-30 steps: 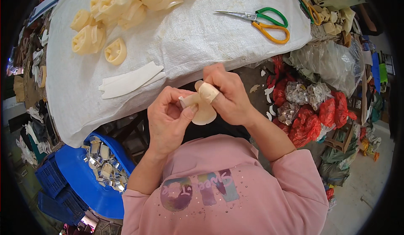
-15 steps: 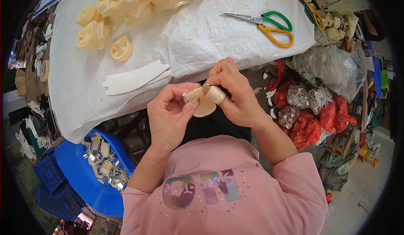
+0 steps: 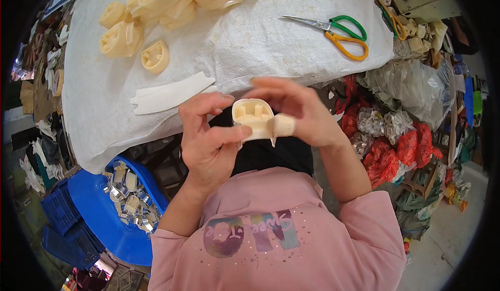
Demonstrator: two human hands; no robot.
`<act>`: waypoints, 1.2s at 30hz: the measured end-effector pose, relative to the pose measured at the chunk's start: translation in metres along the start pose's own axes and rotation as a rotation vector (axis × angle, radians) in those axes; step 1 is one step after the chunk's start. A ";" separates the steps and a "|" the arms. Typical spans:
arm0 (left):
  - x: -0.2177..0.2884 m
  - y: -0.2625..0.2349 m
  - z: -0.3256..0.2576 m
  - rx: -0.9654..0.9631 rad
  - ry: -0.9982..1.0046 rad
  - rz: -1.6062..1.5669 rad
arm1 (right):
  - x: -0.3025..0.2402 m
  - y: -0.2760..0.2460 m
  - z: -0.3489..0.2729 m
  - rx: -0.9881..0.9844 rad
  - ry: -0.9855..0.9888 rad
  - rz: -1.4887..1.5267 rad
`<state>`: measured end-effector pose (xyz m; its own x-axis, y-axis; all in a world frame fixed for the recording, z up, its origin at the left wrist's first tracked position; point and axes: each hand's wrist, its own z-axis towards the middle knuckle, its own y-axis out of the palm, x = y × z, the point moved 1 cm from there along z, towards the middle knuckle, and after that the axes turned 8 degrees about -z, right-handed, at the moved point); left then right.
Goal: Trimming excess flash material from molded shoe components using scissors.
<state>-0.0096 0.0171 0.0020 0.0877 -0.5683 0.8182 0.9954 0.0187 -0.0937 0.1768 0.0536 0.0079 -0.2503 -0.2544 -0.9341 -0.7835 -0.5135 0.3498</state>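
Below one pair of scissors, left hand and right hand pinch one cream moulding.

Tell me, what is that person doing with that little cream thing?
A person in a pink top holds a small cream plastic piece up between both hands. The left hand pinches its lower edge, and the right hand, with a taped finger, grips its right side. Beyond them, a white cloth covers the table, with more cream pieces, white strips and scissors lying on it. A blue tub of shiny metal bits sits below left.
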 end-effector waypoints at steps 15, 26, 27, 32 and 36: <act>0.000 0.015 -0.001 -0.148 -0.843 -1.146 | 0.002 0.010 0.000 0.158 -0.560 -0.806; 0.004 0.024 -0.010 0.151 -0.826 -0.906 | 0.026 0.012 0.003 0.092 -0.512 -0.681; 0.005 0.023 -0.007 0.137 -0.872 -0.958 | 0.026 0.012 0.002 0.091 -0.511 -0.680; 0.000 0.016 -0.008 0.149 -0.952 -1.047 | 0.023 0.014 -0.002 -0.022 -0.450 -0.646; 0.000 0.016 -0.011 0.088 -0.861 -0.976 | 0.030 0.020 -0.003 0.088 -0.418 -0.508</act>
<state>0.0058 0.0079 -0.0057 -0.7051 0.3273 0.6290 0.6582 -0.0277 0.7523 0.1549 0.0332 -0.0129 -0.0227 0.3501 -0.9364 -0.9014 -0.4123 -0.1324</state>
